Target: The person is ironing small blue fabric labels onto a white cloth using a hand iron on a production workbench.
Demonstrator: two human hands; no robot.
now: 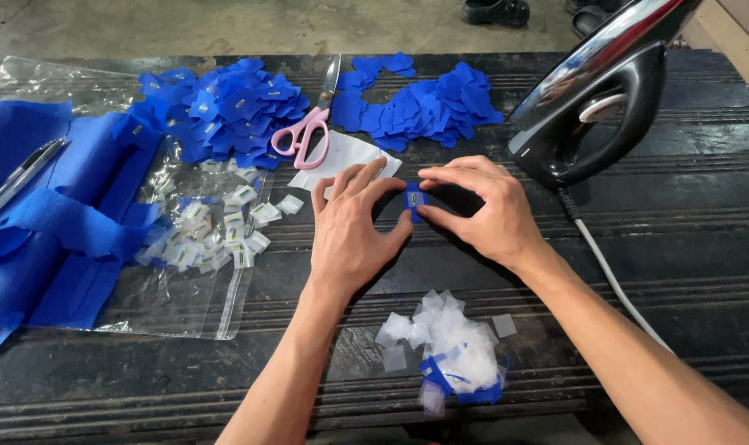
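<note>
Left hand [351, 233] and right hand [481, 210] pinch one small blue fabric piece [414, 200] between fingertips, on the dark table [687, 239]. Piece sits just below the pink scissors [302, 136]; iron [593, 103] stands to their right.

A dark, worn wooden bench [704, 247] fills most of the view, its top made of long planks with ridged grooves running from left to right. The surface looks scuffed, with pale scratches and dusty patches along the near edge. Beyond the far edge lies a grey concrete floor [226, 25], stained and uneven in tone. At the far right corner a strip of pale wood [741, 33] runs diagonally. Dark footwear [496, 11] stands on the floor past the far edge. The light is soft and even, casting faint shadows.
</note>
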